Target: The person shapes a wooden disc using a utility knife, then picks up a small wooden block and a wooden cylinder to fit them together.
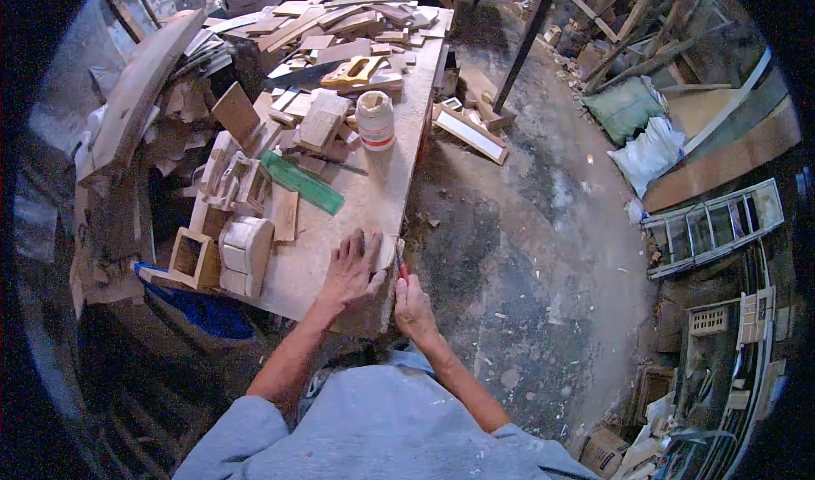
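Near the front corner of the workbench [306,285], my left hand [346,272] lies palm down with its fingers spread. Its index finger and thumb hold a small pale piece of wood [386,253] against the bench top at the right edge. My right hand [413,308] is closed around the red handle [404,272] of a slim tool just off that edge. The tool's narrow metal end points up along the wood; its exact kind is too small to make out.
On the bench are a green strip [301,181], a white jar [375,122], a yellow-handled saw [352,72] and heaped wood offcuts [340,26]. Wooden box-like parts [246,255] stand at the left. A ladder-like frame [713,228] and sacks [649,149] lie on the right.
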### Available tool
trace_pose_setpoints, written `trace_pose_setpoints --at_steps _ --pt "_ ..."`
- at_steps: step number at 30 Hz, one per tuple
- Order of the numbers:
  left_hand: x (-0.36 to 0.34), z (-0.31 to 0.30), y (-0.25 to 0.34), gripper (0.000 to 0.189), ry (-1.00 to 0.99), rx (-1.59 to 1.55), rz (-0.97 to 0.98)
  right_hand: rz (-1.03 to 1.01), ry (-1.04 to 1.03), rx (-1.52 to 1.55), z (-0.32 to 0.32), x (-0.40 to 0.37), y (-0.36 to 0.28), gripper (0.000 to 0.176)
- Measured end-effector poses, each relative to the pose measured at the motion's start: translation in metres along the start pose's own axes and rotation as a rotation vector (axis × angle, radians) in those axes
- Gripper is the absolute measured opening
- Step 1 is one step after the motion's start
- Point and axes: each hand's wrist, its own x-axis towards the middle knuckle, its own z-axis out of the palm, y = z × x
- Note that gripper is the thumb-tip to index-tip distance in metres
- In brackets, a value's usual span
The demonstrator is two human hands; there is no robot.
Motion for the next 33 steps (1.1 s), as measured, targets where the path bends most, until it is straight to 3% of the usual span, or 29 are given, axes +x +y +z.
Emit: trace_pose_setpoints --at_steps 3,9,12,14,17,18,21,22,28,31,33 --pt "0.000 0.009 0.000 0.085 0.092 0.112 0.015 0.037 -0.011 -0.045 0.006 0.002 -0.001 0.033" --pt "0.001 -0.005 0.005 0.083 0.061 0.061 0.007 0.183 -0.059 -0.148 0.000 0.005 -0.023 0.034" --pt "-0.006 -0.004 0.010 0.078 0.046 0.056 -0.007 0.200 -0.053 -0.140 -0.003 0.007 -0.023 0.037" --pt "-0.002 -0.007 0.012 0.075 0.046 0.046 -0.028 0.080 -0.056 -0.137 -0.009 0.000 -0.024 0.038" --pt "-0.039 -0.002 0.008 0.075 -0.042 0.097 -0.002 0.073 -0.071 -0.167 0.001 -0.038 -0.017 0.035" --pt "-0.062 -0.010 0.013 0.079 0.024 0.092 0.056 0.102 -0.072 -0.180 0.008 -0.056 -0.012 0.032" --pt "-0.115 -0.009 0.014 0.082 -0.054 0.063 0.088 0.114 -0.034 -0.113 0.023 -0.120 -0.024 0.031" --pt "-0.125 -0.004 0.009 0.083 0.093 0.163 0.177 0.169 -0.018 -0.095 0.032 -0.129 -0.028 0.033" --pt "-0.137 -0.022 -0.016 0.082 -0.072 0.044 0.220 0.323 0.117 -0.069 0.082 -0.153 -0.049 0.034" --pt "-0.135 -0.018 -0.024 0.081 0.206 0.069 0.385 0.285 0.223 -0.109 0.097 -0.150 -0.049 0.030" --pt "-0.134 -0.023 -0.024 0.080 0.071 0.007 0.343 0.269 0.267 -0.138 0.107 -0.152 -0.045 0.027"
